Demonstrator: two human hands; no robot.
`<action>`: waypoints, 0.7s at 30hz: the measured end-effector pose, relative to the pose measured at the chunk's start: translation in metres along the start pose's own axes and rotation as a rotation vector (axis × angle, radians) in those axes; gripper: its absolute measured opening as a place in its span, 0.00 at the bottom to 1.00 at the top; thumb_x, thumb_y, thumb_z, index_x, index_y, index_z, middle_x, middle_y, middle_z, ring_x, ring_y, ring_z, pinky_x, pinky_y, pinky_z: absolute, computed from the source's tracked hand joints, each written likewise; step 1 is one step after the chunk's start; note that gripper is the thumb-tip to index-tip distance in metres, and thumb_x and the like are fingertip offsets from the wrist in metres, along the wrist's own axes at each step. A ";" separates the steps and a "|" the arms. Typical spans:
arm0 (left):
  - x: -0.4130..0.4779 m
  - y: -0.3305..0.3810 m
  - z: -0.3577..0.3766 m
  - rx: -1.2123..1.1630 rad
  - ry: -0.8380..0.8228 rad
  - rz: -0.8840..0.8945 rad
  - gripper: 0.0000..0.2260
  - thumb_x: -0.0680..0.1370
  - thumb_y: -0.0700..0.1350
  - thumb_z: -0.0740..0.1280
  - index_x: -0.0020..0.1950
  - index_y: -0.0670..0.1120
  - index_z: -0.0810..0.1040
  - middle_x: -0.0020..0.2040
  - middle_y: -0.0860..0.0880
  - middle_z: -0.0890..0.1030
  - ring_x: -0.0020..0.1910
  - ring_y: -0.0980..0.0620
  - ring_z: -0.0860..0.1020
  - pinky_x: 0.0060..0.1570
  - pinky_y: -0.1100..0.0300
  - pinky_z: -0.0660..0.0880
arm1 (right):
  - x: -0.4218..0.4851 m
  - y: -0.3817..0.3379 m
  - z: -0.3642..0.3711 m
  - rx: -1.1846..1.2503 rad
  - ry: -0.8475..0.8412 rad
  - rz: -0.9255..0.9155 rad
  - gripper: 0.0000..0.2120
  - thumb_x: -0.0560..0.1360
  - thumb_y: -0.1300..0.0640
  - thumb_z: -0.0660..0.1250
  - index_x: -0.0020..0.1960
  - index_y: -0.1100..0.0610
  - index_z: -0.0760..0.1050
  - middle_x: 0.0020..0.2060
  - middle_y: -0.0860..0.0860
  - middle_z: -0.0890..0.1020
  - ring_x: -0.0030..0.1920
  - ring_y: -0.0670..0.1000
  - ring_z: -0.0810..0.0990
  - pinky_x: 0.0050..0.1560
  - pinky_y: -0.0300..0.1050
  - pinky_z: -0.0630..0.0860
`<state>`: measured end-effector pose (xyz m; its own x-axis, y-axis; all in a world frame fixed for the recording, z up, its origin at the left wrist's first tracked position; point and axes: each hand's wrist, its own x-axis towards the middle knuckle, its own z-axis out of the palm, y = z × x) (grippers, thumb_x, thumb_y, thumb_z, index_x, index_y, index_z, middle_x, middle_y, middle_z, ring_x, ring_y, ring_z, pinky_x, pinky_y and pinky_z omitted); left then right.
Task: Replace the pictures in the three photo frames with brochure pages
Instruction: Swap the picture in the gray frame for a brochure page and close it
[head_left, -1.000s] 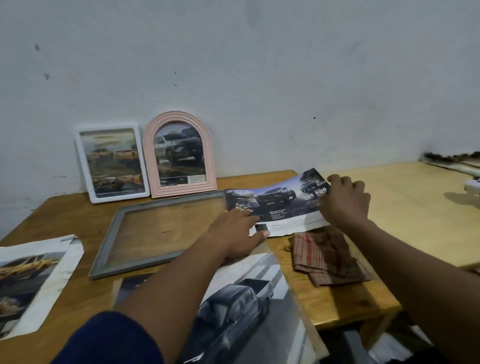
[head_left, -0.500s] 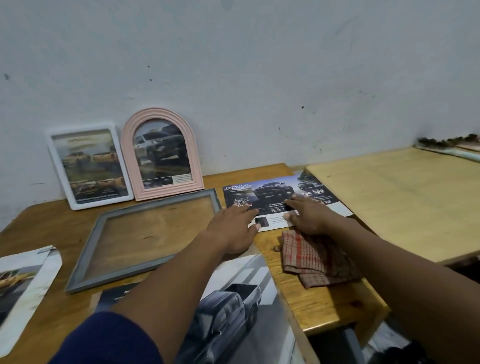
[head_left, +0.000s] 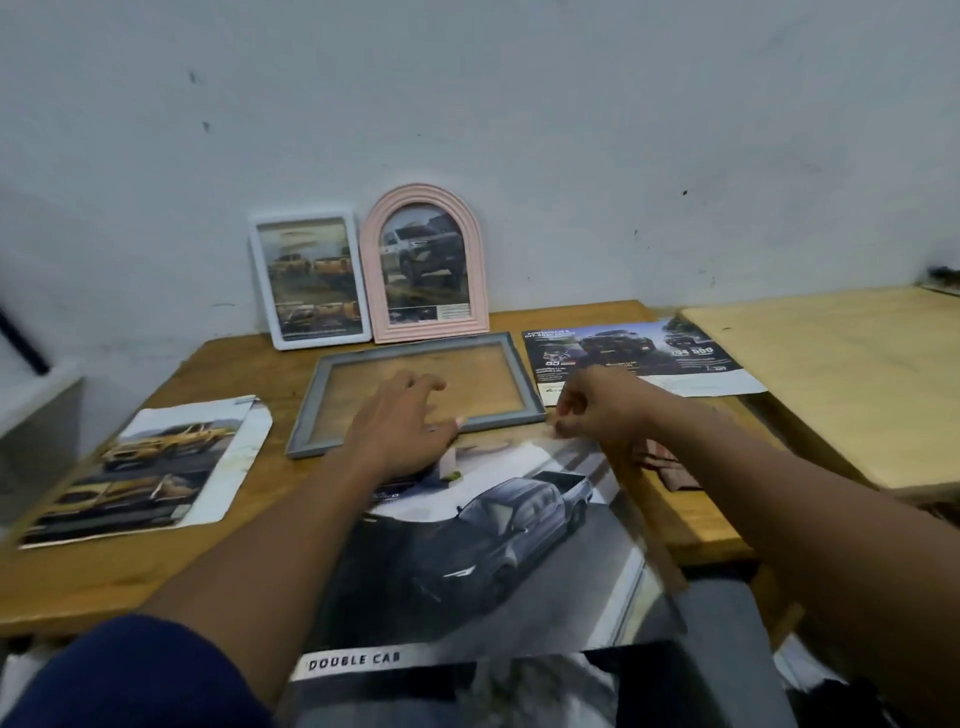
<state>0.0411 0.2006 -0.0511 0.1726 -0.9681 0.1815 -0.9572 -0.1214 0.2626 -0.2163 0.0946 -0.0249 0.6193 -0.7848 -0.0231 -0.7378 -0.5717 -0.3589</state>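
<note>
Three frames at the back of the brown table (head_left: 249, 566). White frame (head_left: 310, 280) at eleven o'clock, upright against the wall (head_left: 519, 130), already filled with a page of yellow trucks. Pink arched frame (head_left: 425, 264) just beside it toward twelve, also upright, showing a dark truck on a road. Grey frame (head_left: 415, 392) flat in front of both, nothing in it, bare wood showing through the opening.

Large brochure (head_left: 498, 551) at six o'clock, glossy, a dark pickup on a grey road, "DOUBLE CAB" printed at the near edge; far edge close to the grey frame's near rail. Loose dark page (head_left: 634, 356) flat at one o'clock, just beside the grey frame. Another cut page (head_left: 150, 473) with yellow trucks at nine o'clock. Checked cloth (head_left: 670, 465) at three, partly hidden under the right forearm.

Left hand (head_left: 400, 426) palm down, fingers spread and loose, over the grey frame's near rail and the brochure's top edge, gripping nothing. Right hand (head_left: 592, 408) knuckles up, fingers curled in toward the thumb as if pinching at the brochure's far right corner; whether paper is really caught between them, cannot tell. Blue sleeve (head_left: 140, 675) on the left arm at seven.
</note>
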 end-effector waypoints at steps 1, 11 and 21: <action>-0.011 -0.008 -0.004 -0.016 0.011 -0.019 0.29 0.75 0.67 0.66 0.71 0.55 0.71 0.68 0.49 0.72 0.65 0.46 0.73 0.62 0.48 0.73 | -0.004 -0.003 0.003 0.003 -0.043 0.011 0.11 0.72 0.45 0.75 0.49 0.50 0.82 0.43 0.47 0.83 0.44 0.47 0.80 0.43 0.44 0.76; -0.064 -0.043 -0.021 0.041 -0.092 -0.075 0.45 0.60 0.82 0.64 0.71 0.59 0.72 0.64 0.53 0.70 0.61 0.53 0.71 0.62 0.52 0.74 | -0.025 -0.018 0.012 -0.012 -0.081 0.107 0.16 0.70 0.44 0.77 0.52 0.49 0.76 0.50 0.49 0.79 0.49 0.49 0.76 0.43 0.44 0.74; -0.065 -0.048 -0.017 0.042 0.046 -0.039 0.35 0.67 0.78 0.65 0.66 0.58 0.78 0.61 0.56 0.74 0.56 0.57 0.72 0.55 0.58 0.73 | -0.019 -0.038 -0.004 0.339 0.135 -0.064 0.09 0.74 0.61 0.73 0.49 0.56 0.73 0.44 0.52 0.80 0.39 0.49 0.82 0.33 0.39 0.75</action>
<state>0.0801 0.2731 -0.0600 0.2200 -0.9514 0.2154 -0.9581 -0.1693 0.2310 -0.2010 0.1309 -0.0073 0.6038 -0.7874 0.1245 -0.5541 -0.5268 -0.6446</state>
